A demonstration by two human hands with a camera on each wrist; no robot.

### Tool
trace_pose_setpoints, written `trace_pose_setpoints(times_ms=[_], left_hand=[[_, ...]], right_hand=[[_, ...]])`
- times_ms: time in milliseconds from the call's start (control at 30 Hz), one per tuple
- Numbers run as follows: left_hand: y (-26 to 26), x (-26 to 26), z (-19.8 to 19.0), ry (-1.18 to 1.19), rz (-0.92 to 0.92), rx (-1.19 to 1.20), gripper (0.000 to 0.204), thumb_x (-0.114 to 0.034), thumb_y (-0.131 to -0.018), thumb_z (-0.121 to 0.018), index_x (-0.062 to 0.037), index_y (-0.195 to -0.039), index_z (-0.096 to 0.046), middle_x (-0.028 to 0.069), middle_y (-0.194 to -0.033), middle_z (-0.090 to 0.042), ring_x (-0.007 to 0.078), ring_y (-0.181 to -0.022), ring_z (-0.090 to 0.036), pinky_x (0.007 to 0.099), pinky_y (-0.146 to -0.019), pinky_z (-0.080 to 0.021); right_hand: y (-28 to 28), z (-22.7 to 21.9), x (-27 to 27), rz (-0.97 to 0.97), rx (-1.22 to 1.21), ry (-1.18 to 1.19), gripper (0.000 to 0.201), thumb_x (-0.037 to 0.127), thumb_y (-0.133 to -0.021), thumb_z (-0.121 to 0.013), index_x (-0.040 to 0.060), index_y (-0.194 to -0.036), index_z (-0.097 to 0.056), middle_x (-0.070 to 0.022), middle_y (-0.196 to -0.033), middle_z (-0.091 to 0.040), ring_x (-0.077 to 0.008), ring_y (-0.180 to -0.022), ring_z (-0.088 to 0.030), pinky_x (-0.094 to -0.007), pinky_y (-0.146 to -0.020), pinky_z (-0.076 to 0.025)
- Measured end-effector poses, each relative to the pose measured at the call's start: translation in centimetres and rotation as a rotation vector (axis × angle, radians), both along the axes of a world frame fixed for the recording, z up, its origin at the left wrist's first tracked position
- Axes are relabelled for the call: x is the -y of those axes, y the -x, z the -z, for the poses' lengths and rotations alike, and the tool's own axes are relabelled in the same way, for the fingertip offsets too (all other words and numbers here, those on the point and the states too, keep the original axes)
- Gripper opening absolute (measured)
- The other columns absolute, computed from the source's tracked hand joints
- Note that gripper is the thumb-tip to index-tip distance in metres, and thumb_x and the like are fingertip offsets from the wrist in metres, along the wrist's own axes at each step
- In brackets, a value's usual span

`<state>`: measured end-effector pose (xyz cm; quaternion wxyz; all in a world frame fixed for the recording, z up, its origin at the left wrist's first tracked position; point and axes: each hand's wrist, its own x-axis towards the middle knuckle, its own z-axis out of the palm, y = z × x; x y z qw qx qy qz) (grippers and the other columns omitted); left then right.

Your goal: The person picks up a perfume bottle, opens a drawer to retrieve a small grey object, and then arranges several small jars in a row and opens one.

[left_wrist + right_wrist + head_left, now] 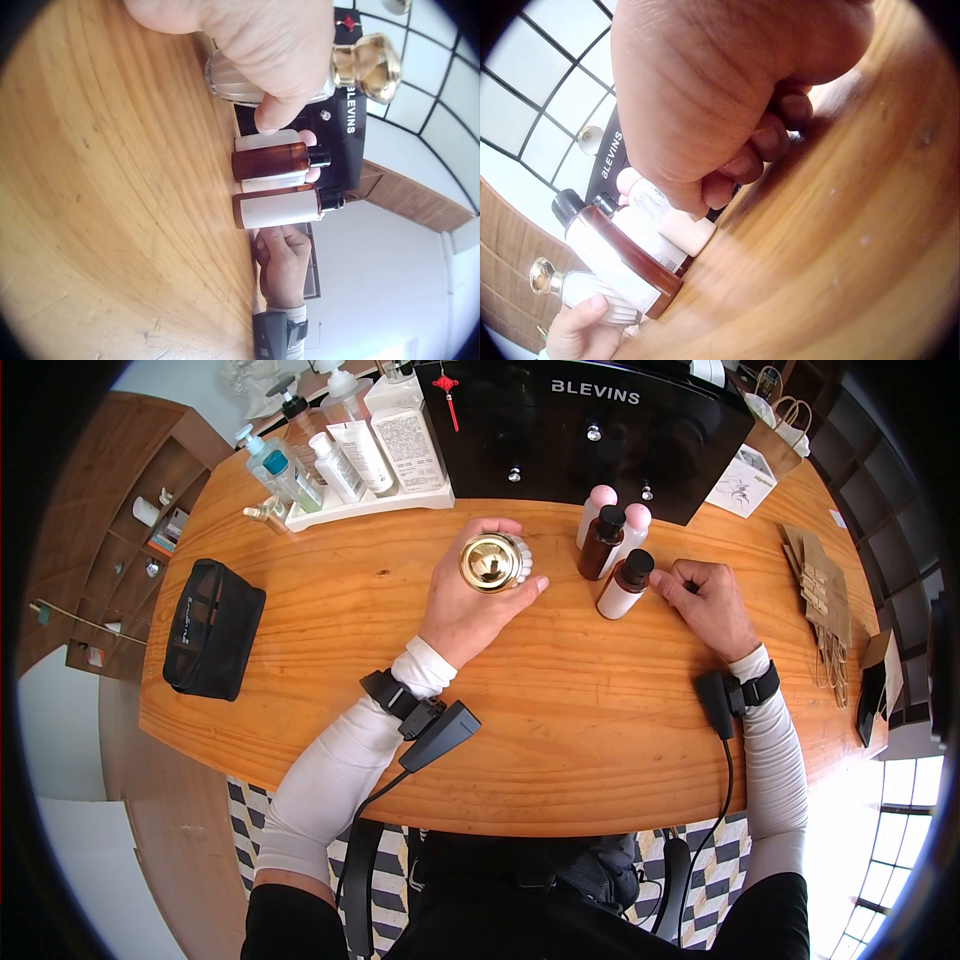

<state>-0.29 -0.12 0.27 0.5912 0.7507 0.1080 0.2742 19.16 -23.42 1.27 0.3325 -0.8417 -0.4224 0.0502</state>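
My left hand (462, 605) grips a ribbed white bottle (604, 296) with a rounded gold cap (490, 563); the bottle stands upright over the table, its thumb-side facing the other bottles. Fingers curled, my right hand (712, 605) rests on the tabletop and holds nothing. Its thumb side is right at a brown bottle (281, 208) with a black cap and white label. Behind that stands a second brown bottle (600, 545) with a black cap. Two pale bottles with round pink caps, one the left pink-capped bottle (596, 510), stand close beside them.
A black cabinet (560, 455) marked BLEVINS stands at the back. On its left, a white tray (375, 507) carries several toiletry bottles. A black pouch (215, 630) lies at the left. Brown paper bags (822, 590) lie at the right; a white box (742, 482) stands behind them.
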Motion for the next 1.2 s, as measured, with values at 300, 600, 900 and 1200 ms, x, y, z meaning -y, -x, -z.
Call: trace_pose_setpoints(times_ms=[300,600,900,1200], left_hand=[[0.05,-0.01,-0.02,-0.006,0.004,-0.011,0.047,-0.004,-0.081,-0.083,-0.0044,-0.121,-0.058,0.0002,-0.108,-0.061,0.0074,-0.094,-0.059,0.0236,-0.083,-0.051],[0.04,-0.02,-0.03,-0.002,0.007,-0.011,0.047,-0.004,-0.081,-0.082,-0.0042,-0.122,-0.058,0.0004,-0.108,-0.061,0.0074,-0.094,-0.058,0.0236,-0.083,-0.051],[0.06,-0.11,0.03,-0.003,0.012,-0.014,0.049,-0.003,-0.081,-0.082,-0.004,-0.122,-0.057,0.0011,-0.111,-0.061,0.0077,-0.095,-0.059,0.024,-0.084,-0.051],[-0.08,-0.07,0.33,-0.006,-0.002,0.008,0.046,-0.005,-0.081,-0.082,-0.0047,-0.12,-0.057,0.0003,-0.104,-0.062,0.0077,-0.092,-0.06,0.0243,-0.082,-0.052]], right_hand=[[-0.05,0.06,-0.02,-0.002,0.0,-0.002,0.047,0.028,-0.094,-0.074,-0.0028,-0.065,-0.054,-0.0126,-0.052,-0.04,-0.0196,-0.049,-0.031,-0.0375,-0.048,-0.034],[-0.05,0.09,-0.03,-0.009,0.013,-0.021,0.047,0.027,-0.093,-0.074,-0.0028,-0.065,-0.052,-0.0128,-0.052,-0.039,-0.0202,-0.049,-0.03,-0.0381,-0.048,-0.033],[-0.04,0.12,-0.02,-0.008,0.012,-0.013,0.048,0.028,-0.093,-0.074,-0.0026,-0.064,-0.051,-0.0123,-0.053,-0.039,-0.02,-0.05,-0.03,-0.0378,-0.048,-0.033],[0.02,0.06,-0.02,-0.007,0.0,-0.014,0.048,0.028,-0.094,-0.074,-0.0025,-0.065,-0.052,-0.0117,-0.052,-0.039,-0.0196,-0.05,-0.031,-0.0375,-0.048,-0.034]])
